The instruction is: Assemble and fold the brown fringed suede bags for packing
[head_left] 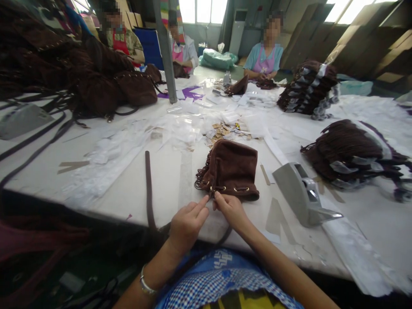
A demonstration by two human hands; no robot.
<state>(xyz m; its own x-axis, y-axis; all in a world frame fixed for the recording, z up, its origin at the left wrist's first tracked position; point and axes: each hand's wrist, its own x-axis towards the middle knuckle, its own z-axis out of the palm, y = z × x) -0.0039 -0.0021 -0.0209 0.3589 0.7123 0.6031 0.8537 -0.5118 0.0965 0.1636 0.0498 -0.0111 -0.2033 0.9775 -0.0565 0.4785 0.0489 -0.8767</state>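
A brown suede-like bag lies on the table in front of me, its edge with gold eyelets turned towards me and fringe on its left side. At its near left corner is a small metal fitting. My left hand pinches at this fitting with thumb and fingers. My right hand meets it there, fingertips closed at the same spot; what exactly lies between them is mostly hidden. A flat brown strap lies left of the bag and runs over the table's edge behind my left hand.
A grey tape dispenser stands to the right. Bundled brown fringed pieces lie beyond it, and brown bags are heaped at left. Paper tags are scattered behind the bag. A metal post rises from the table; several people sit across.
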